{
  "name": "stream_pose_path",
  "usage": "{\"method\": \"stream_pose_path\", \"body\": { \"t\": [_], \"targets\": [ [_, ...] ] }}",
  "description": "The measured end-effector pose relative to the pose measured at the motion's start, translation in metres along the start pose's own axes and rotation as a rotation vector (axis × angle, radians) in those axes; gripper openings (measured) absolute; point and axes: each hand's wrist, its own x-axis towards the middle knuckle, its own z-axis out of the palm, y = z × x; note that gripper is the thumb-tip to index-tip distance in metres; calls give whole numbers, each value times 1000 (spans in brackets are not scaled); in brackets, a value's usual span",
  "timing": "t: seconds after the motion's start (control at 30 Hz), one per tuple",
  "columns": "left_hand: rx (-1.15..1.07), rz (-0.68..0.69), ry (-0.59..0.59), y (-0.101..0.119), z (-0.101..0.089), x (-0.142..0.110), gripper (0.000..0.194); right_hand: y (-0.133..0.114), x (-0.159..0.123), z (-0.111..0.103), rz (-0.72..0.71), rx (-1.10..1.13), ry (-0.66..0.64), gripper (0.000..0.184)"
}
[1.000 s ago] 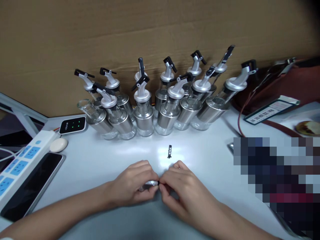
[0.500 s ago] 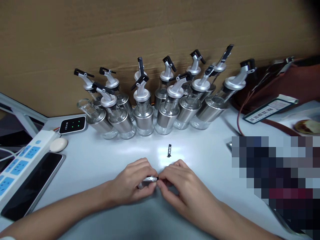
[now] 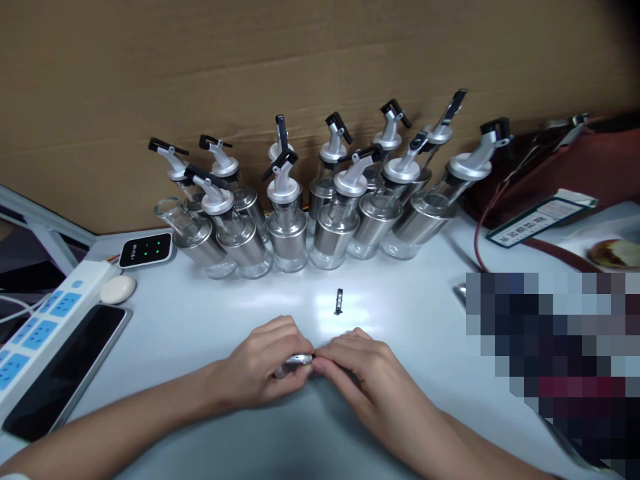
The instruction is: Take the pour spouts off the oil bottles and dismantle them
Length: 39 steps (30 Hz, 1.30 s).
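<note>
In my left hand [image 3: 275, 357] is a silver pourer spout [image 3: 299, 360], gripped between thumb and curled fingers; most of it is hidden. My right hand [image 3: 367, 370] pinches at the spout's end with thumb and forefinger. A small black piece [image 3: 314, 357] shows there, mostly covered by the fingertips. Just beyond the hands, a small black flip lever [image 3: 339, 301] lies on the white table [image 3: 240, 303]. One glass oil bottle [image 3: 193, 233] at the left of the group has no pourer in its neck.
Several glass oil bottles with steel bands and silver pourers [image 3: 283, 188] stand along the cardboard [image 3: 225, 67]. To the left are a power strip [image 3: 40, 327], a phone [image 3: 65, 370], a round white case [image 3: 118, 290] and a small device [image 3: 145, 251]. A brown bag [image 3: 565, 167] sits at right.
My right hand's fingers have shifted slightly at the spout's end, and the hand has lowered and flattened a little. My left hand and the spout stay in place.
</note>
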Motion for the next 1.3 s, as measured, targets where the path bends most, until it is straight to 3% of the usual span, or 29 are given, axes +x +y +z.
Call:
{"method": "stream_pose_path", "body": {
  "t": [0.3, 0.57, 0.77, 1.0, 1.2, 1.3],
  "targets": [
    [1, -8, 39, -4, 4, -2, 6, -6, 1, -4, 37, 33, 24, 13],
    [-37, -16, 38, -7, 7, -8, 10, -8, 1, -5, 5, 59, -21, 14],
    [-32, 0, 67, -7, 8, -6, 15, -3, 2, -1, -90, -58, -5, 20],
    [33, 55, 6, -1, 6, 1, 11, -3, 3, -2, -53, -57, -9, 29],
    [96, 34, 3, 0, 5, 0, 9, -6, 0, -4, -57, -56, -57, 15],
    [103, 30, -39, 0, 4, 0, 7, -4, 0, -1, -50, -105, -72, 17]
  ]
}}
